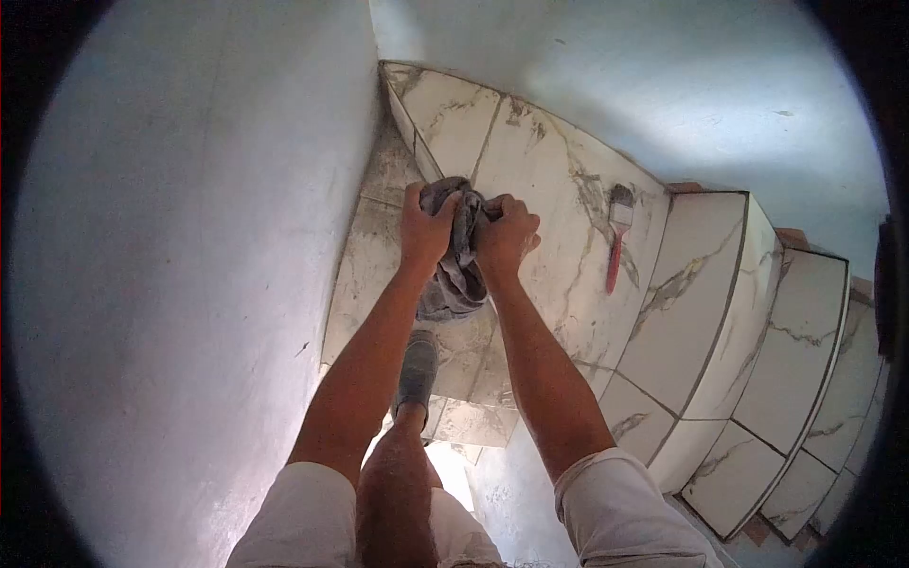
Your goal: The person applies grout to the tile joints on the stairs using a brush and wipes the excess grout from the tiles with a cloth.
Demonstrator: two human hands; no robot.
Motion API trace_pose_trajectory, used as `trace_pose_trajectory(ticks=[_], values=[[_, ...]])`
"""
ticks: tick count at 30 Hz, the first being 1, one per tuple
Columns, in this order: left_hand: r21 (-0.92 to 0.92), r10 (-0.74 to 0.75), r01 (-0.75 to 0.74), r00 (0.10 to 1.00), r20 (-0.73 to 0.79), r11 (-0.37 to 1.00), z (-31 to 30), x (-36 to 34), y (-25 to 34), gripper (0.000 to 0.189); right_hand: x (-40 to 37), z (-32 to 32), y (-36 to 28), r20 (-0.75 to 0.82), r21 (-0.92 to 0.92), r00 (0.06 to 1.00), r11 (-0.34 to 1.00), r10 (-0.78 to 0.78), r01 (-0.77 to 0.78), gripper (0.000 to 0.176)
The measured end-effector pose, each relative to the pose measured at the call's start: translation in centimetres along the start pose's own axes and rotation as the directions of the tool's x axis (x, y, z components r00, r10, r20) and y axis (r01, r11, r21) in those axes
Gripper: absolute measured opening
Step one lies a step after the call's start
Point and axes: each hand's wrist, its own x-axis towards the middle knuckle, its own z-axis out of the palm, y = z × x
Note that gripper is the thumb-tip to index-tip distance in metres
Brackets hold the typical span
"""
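Note:
A dark grey, crumpled cloth (456, 289) hangs bunched between my two hands, in front of the tiled step. My left hand (426, 230) grips its left side, thumb pressed over the fabric. On the other side, my right hand (507, 237) is closed on the cloth with its fingers curled. Folds of the fabric droop below both hands toward my shoe. To the right, a paintbrush (619, 227) with a red handle and dark bristles lies on the marble-patterned tile (559, 189).
Tiled steps (696, 275) curve away to the right, with exposed edges between them. A pale wall (189, 237) rises on the left and another wall (682, 95) behind the steps. My foot in a grey shoe (417, 367) stands on a lower tiled surface.

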Motion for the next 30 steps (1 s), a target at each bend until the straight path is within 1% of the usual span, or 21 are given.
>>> trace_pose_trajectory(ticks=[1,3,5,6,7,9,10,12,13,15,16,18,19,21,22,23,25,26,27,29,30], values=[[0.01,0.03,-0.031,0.999,0.019,0.999,0.3,0.7,0.1,0.048,0.4,0.2,-0.3,-0.011,-0.006,0.999,0.999,0.049,-0.049,0.013],[0.026,0.053,-0.055,0.997,0.053,0.998,0.7,1.8,1.8,0.048,2.4,0.3,-1.1,-0.03,-0.01,0.998,0.999,0.053,-0.053,0.013],[0.162,-0.033,0.02,0.997,0.076,0.987,0.8,2.3,2.9,0.05,2.5,0.7,-0.7,-0.048,-0.01,0.997,0.998,0.064,-0.064,0.013],[0.164,0.038,-0.048,0.997,0.064,0.985,0.8,2.2,2.3,0.048,2.3,1.2,-0.3,-0.098,0.005,0.995,1.0,0.009,-0.009,0.014],[0.174,0.037,-0.049,0.997,0.073,0.983,0.7,0.9,1.1,0.048,1.8,1.3,0.1,-0.149,0.014,0.988,0.999,-0.042,0.045,0.016],[0.213,0.132,-0.121,0.991,-0.039,0.97,0.8,-1.2,-1.2,0.053,-0.7,0.7,0.4,-0.133,0.016,0.991,1.0,-0.004,0.006,0.015],[0.207,0.139,-0.128,0.99,-0.038,0.97,0.8,-1.8,-1.5,0.053,-1.6,0.4,0.5,-0.099,0.001,0.994,0.999,0.039,-0.04,0.014],[0.16,0.023,-0.028,0.999,0.037,0.987,0.3,-2.9,-2.0,0.056,-1.3,0.0,-0.1,-0.097,-0.001,0.995,1.0,0.03,-0.031,0.015],[0.155,0.021,-0.026,0.999,0.036,0.988,0.6,-2.4,-2.2,0.056,-0.8,-0.1,-0.3,-0.093,-0.002,0.996,1.0,0.013,-0.013,0.015],[0.149,0.041,-0.03,0.997,-0.072,0.988,0.3,-1.5,-0.9,0.058,1.1,0.1,-0.5,-0.12,-0.019,0.992,0.999,0.033,-0.036,0.016],[0.16,0.044,-0.032,0.996,-0.073,0.987,0.0,-0.8,0.0,0.058,2.3,0.5,-0.9,-0.156,-0.019,0.987,0.999,0.045,-0.049,0.017],[-0.038,-0.101,0.101,0.995,-0.012,0.994,-0.7,0.1,2.2,0.05,3.4,1.2,-1.2,-0.164,0.004,0.986,1.0,0.03,-0.03,0.02],[-0.027,-0.109,0.108,0.994,-0.008,0.994,-0.8,-0.4,1.6,0.05,3.3,1.3,-1.2,-0.175,0.011,0.985,1.0,0.012,-0.01,0.023],[0.212,0.087,-0.09,0.996,0.024,0.973,-0.7,-1.2,0.1,0.056,0.7,0.5,-1.1,-0.18,-0.048,0.984,0.998,0.02,-0.029,0.019],[0.245,0.185,-0.191,0.982,0.048,0.951,-0.7,-2.4,-0.8,0.051,-0.4,-0.3,-1.1,-0.067,-0.016,0.995,0.997,0.073,-0.074,0.021],[0.236,0.198,-0.202,0.979,0.044,0.95,-0.5,-2.2,0.1,0.051,-0.5,-0.6,-1.0,0.047,0.008,0.992,0.993,0.12,-0.12,0.024],[0.17,0.167,-0.157,0.985,-0.042,0.973,-0.4,-2.3,1.0,0.047,2.4,0.6,-1.4,-0.007,-0.034,0.994,0.993,0.113,-0.113,0.027],[0.168,0.09,-0.087,0.996,-0.01,0.982,-0.4,-1.0,2.4,0.055,5.0,1.2,-2.0,-0.125,-0.051,0.99,0.997,0.058,-0.065,0.026],[0.173,0.081,-0.079,0.997,-0.004,0.982,-0.2,0.3,3.4,0.055,6.2,1.7,-2.1,-0.24,-0.072,0.971,0.997,-0.002,-0.016,0.027],[0.244,0.145,-0.136,0.989,-0.018,0.96,-0.4,1.5,4.6,0.054,5.1,2.2,-1.5,-0.245,-0.066,0.969,0.998,-0.015,-0.001,0.025],[0.223,0.19,-0.178,0.981,-0.034,0.958,-0.7,0.4,3.9,0.051,4.9,2.3,-1.7,-0.267,-0.05,0.963,0.998,-0.039,0.027,0.024]])
